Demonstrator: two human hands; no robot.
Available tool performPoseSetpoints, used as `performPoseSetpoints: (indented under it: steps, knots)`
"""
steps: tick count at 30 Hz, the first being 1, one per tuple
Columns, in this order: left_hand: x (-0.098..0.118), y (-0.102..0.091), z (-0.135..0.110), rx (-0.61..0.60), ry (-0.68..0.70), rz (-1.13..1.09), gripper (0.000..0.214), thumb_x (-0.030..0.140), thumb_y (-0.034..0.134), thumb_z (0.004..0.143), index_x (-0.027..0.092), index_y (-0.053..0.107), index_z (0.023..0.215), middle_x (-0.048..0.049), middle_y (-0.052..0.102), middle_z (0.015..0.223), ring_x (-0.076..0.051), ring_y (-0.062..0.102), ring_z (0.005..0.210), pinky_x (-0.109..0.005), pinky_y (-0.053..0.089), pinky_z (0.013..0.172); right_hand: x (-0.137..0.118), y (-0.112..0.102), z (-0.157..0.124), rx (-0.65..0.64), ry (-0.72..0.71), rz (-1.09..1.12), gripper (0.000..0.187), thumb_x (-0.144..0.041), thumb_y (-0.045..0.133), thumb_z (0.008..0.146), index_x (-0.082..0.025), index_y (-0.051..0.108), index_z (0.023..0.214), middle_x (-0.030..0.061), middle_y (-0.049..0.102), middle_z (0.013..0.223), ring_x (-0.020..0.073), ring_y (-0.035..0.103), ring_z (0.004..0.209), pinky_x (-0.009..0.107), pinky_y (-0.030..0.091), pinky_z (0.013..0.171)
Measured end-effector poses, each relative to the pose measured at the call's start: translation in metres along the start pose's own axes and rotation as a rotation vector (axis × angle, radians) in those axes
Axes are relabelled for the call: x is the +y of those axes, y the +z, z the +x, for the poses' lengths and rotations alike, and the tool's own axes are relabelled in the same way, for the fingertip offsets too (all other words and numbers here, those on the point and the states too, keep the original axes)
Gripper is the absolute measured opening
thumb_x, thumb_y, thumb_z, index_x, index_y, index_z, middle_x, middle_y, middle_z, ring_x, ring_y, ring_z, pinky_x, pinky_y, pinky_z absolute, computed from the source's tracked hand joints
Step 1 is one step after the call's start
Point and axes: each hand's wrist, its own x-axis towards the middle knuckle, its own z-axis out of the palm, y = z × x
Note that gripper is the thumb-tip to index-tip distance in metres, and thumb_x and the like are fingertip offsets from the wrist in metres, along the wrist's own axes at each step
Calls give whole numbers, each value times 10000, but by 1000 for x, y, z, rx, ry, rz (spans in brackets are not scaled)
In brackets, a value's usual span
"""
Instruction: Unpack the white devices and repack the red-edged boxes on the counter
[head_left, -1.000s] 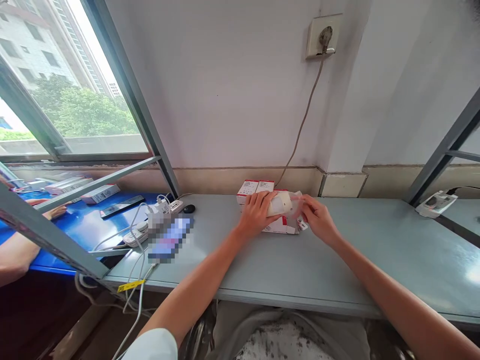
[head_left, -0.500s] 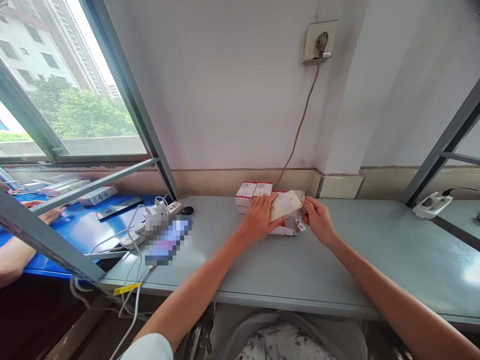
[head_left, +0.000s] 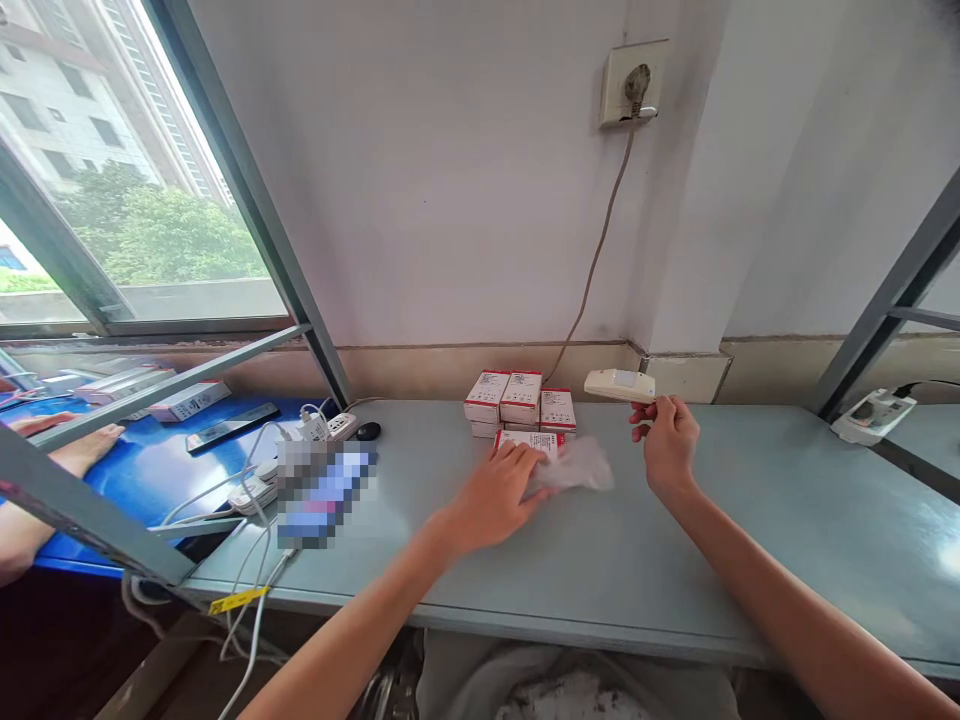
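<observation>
My right hand (head_left: 670, 440) is closed on a flat cream-white device (head_left: 619, 384) and holds it raised above the grey table (head_left: 735, 520), right of the boxes. My left hand (head_left: 496, 490) pinches a crumpled clear plastic bag (head_left: 576, 466) low over the table, just in front of a lying red-and-white box (head_left: 529, 441). Behind it, three small red-and-white boxes (head_left: 520, 396) stand in a row by the wall.
A power strip with white chargers and cables (head_left: 281, 465) and a blurred phone (head_left: 322, 487) lie at the table's left. A black mouse (head_left: 367, 431) sits near them. Another person's hand (head_left: 75, 450) rests on a blue table (head_left: 150, 470) at left. A white gadget (head_left: 874, 412) lies far right.
The white device came out of the plastic bag. My right hand lifted it up and to the right, while my left hand drew the empty bag toward me.
</observation>
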Motion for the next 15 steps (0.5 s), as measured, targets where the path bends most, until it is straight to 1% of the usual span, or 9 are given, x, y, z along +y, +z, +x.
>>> performPoseSetpoints:
  steps: [1, 3, 8, 12, 15]
  knots:
    - [2, 4, -5, -12, 22, 40, 403, 564, 514, 1125, 236, 610, 1338, -99, 726, 1278, -302, 662, 1184, -485, 539, 1039, 1, 0, 0, 1, 0, -8, 383, -509, 686, 926, -235, 530, 708, 26, 676, 779, 123, 587, 598, 221, 415, 406]
    - [4, 11, -14, -38, 48, 102, 495, 582, 543, 1106, 226, 560, 1450, -114, 703, 1357, -323, 642, 1242, -504, 527, 1062, 2, 0, 0, 5, 2, -21, 395, -536, 684, 928, -234, 536, 722, 27, 681, 789, 122, 585, 603, 220, 418, 404]
    - [3, 23, -21, -64, 17, 186, 686, 694, 578, 1043, 174, 545, 1488, -149, 672, 1411, -359, 612, 1280, -530, 506, 1081, 3, 0, -1, 9, 7, -36, 437, -599, 694, 910, -234, 540, 725, 24, 676, 777, 128, 593, 603, 223, 425, 388]
    - [3, 24, -21, -22, 34, 172, 913, 835, 641, 918, 189, 507, 1549, -156, 656, 1434, -374, 602, 1297, -536, 492, 1101, 9, 1, -3, -2, 4, -51, 479, -649, 685, 911, -232, 542, 724, 20, 671, 773, 128, 597, 598, 222, 430, 384]
    - [9, 19, -19, 20, 67, 160, 961, 893, 590, 898, 203, 502, 1561, -157, 658, 1427, -369, 607, 1283, -533, 478, 1110, 14, 2, -4, -21, -10, -68, 480, -658, 670, 925, -229, 555, 743, 22, 678, 789, 128, 606, 605, 223, 440, 395]
